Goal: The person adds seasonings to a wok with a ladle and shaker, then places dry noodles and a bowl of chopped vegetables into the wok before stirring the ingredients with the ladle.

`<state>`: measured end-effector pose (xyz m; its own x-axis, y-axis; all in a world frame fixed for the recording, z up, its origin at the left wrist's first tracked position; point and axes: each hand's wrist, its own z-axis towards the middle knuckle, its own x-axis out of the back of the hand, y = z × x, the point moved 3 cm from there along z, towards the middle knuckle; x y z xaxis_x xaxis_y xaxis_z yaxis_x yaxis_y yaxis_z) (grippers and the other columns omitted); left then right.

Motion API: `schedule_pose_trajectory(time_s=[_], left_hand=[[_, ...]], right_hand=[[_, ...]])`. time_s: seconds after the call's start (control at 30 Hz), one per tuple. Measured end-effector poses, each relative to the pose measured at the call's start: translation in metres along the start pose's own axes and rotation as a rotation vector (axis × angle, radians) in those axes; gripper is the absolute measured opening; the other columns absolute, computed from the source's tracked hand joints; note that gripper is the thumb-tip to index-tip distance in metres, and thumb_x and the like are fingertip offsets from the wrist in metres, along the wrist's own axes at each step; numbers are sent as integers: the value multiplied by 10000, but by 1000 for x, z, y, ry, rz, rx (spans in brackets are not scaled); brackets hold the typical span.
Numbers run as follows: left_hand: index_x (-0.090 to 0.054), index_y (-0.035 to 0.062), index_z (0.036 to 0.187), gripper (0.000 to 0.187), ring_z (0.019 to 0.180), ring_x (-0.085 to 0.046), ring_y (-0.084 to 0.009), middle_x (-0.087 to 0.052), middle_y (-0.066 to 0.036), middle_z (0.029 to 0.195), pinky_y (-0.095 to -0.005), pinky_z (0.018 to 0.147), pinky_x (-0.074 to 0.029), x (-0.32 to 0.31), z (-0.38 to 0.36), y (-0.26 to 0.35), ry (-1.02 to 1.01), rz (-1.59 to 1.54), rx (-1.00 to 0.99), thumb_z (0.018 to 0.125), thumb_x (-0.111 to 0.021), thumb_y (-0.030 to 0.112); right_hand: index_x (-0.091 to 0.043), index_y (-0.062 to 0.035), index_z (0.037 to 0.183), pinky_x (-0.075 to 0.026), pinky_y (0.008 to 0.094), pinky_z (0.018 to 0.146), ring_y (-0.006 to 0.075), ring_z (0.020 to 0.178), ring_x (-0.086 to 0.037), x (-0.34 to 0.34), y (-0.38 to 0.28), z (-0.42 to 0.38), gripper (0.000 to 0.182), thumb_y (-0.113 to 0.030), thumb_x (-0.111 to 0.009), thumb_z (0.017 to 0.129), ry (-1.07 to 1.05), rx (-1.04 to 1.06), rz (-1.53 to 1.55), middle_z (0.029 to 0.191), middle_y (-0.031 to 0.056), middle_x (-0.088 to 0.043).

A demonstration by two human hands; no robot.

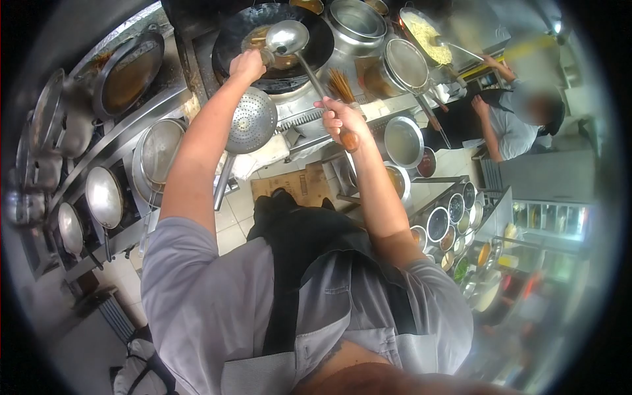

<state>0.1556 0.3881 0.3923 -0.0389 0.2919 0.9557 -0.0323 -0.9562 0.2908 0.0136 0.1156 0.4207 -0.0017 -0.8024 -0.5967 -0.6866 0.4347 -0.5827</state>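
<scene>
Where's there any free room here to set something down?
The grey surface between the other worker and the lit shelves looks bare. Floor tiles show between the cardboard and the pans. Around the wok, bowls and strainers crowd the stove.

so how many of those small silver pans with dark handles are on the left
2. The larger pan is at lower left; the smaller pan is just further left. Others may be hidden in the dim, blurred edge.

A shiny grey metal cooking counter [306, 99] has a big round black wok [320, 41] and round silver metal bowls [359, 18] on it, and a flat brown cardboard sheet [293, 186] lies on the pale square-tiled floor [230, 238].
</scene>
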Motion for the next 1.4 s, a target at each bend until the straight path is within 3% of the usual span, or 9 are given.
schedule_pose_trajectory(time_s=[0.3,0.6,0.7,0.77,0.8,0.9,1.07,1.27,1.4], left_hand=[[-640,47,1175,488,1088,-641,-348,-677,-171,1154,-445,900,-528,-4,4,-1,-66,-38,27,792,-753,327],[-546,-10,1230,626,1083,-634,-383,-630,-224,1192,-443,915,-506,21,-53,-3,538,-574,-88,766,-805,320],[-544,-6,1216,604,1056,-661,-321,-654,-200,1152,-399,906,-511,29,-96,7,546,-824,-50,754,-831,256],[-540,0,1225,594,1018,-664,-224,-665,-151,1129,-348,884,-515,15,-124,10,493,-1024,-79,757,-843,206],[-534,-12,1231,604,1021,-661,-227,-662,-154,1131,-348,885,-515,15,-142,16,470,-1069,-64,760,-845,204],[-516,-53,1246,637,1064,-643,-236,-652,-168,1140,-352,927,-498,3,-195,29,420,-1122,31,765,-847,201],[-504,-65,1282,730,1098,-606,-281,-636,-205,1151,-399,984,-458,-22,-264,42,301,-981,31,730,-869,244],[-511,-51,1275,754,1129,-584,-334,-605,-227,1196,-425,997,-439,-37,-284,62,166,-854,-113,694,-887,249],[-530,-11,1259,719,1113,-579,-340,-599,-210,1194,-425,986,-443,-25,-283,85,38,-876,-137,689,-885,245]], right_hand=[[-546,32,1089,-268,192,381,31,453,-365,3,-1,1,228,-186,-553,1019,4,27,-12,653,-35,-464],[-553,1,1133,-281,212,393,31,448,-332,0,-13,11,228,-200,-530,1026,82,65,-244,622,-53,-441],[-582,19,1096,-418,303,452,160,466,-498,22,-16,48,258,-219,-566,997,67,135,-478,629,47,-557],[-613,36,1041,-515,404,601,344,626,-645,24,-14,69,304,-256,-605,957,475,805,-1614,721,202,-647],[-628,38,1005,-527,461,733,453,801,-660,21,-14,71,328,-280,-630,925,550,715,-1518,836,293,-653],[-627,54,1030,-537,461,778,466,868,-650,3,-24,51,336,-263,-630,919,470,710,-1247,831,306,-654],[-628,15,990,-404,304,403,104,421,-507,20,-38,25,281,-265,-628,969,277,389,-767,621,35,-574],[-700,57,852,-535,405,632,260,554,-659,37,-42,84,400,-329,-620,916,325,324,-1350,601,128,-648],[-715,79,921,-566,437,783,397,859,-706,31,-45,109,355,-260,-623,866,292,279,-1476,930,267,-707]])
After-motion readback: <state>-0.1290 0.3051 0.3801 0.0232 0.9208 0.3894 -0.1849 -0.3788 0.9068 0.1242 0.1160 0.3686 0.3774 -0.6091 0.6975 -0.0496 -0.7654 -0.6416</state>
